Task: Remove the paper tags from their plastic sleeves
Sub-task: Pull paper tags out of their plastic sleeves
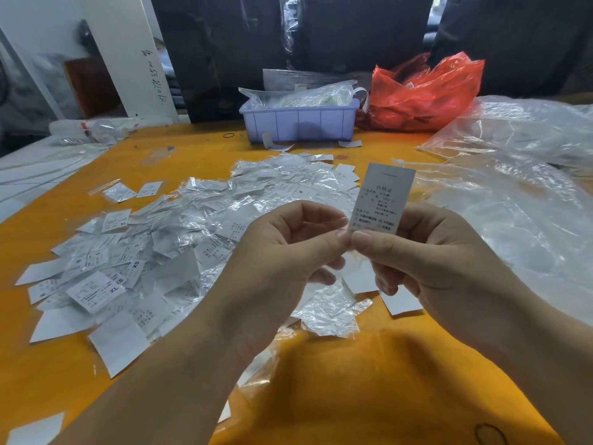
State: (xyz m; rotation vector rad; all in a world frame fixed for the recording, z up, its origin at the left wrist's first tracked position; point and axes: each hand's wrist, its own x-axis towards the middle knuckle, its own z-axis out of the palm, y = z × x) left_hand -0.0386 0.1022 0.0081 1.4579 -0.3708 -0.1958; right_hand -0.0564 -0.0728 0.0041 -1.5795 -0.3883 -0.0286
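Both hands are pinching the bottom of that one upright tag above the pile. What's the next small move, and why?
Probably pull the hands apart. The left hand and right hand both pinch the lower edge of the tag, thumbs touching, and it stands upright above the pile of tags and sleeves. Whether a plastic sleeve still covers it is unclear; if so, one hand should hold the film while the other slides the paper out.

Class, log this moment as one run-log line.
left hand: pinches tag bottom | right hand: pinches tag bottom | tag: upright above pile
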